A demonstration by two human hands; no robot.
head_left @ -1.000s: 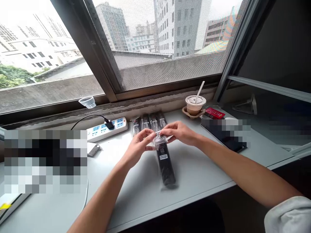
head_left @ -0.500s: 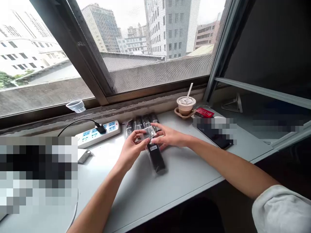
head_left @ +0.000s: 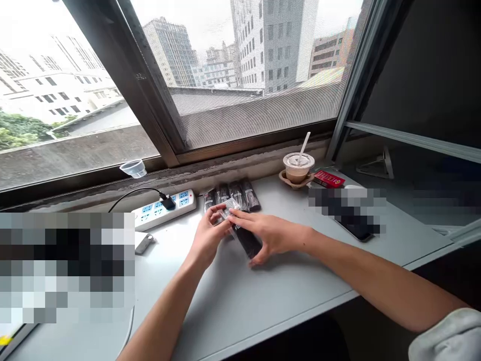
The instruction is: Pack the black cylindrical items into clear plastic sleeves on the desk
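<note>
A black item in a clear plastic bag (head_left: 248, 243) is held slantwise over the pale desk (head_left: 233, 301). My left hand (head_left: 211, 231) pinches the bag's clear upper end between thumb and fingers. Around the right side of the same package curves my right hand (head_left: 268, 235), its thumb near the lower end and its fingers over the upper part. Just behind my hands, several similar black packages (head_left: 236, 194) lie side by side in clear wrapping; the nearer ends of some are hidden by my hands.
A white power strip (head_left: 165, 208) with a black plug is at the back left. A drink cup (head_left: 298, 168) in a cardboard holder, a red box (head_left: 329, 178) and a dark phone-like device (head_left: 356, 223) are on the right. A clear plastic cup (head_left: 134, 169) sits by the window.
My right hand has moved down along the package, from its upper end to its right side and lower end. My left hand stays at the upper end. The camera view has shifted slightly.
</note>
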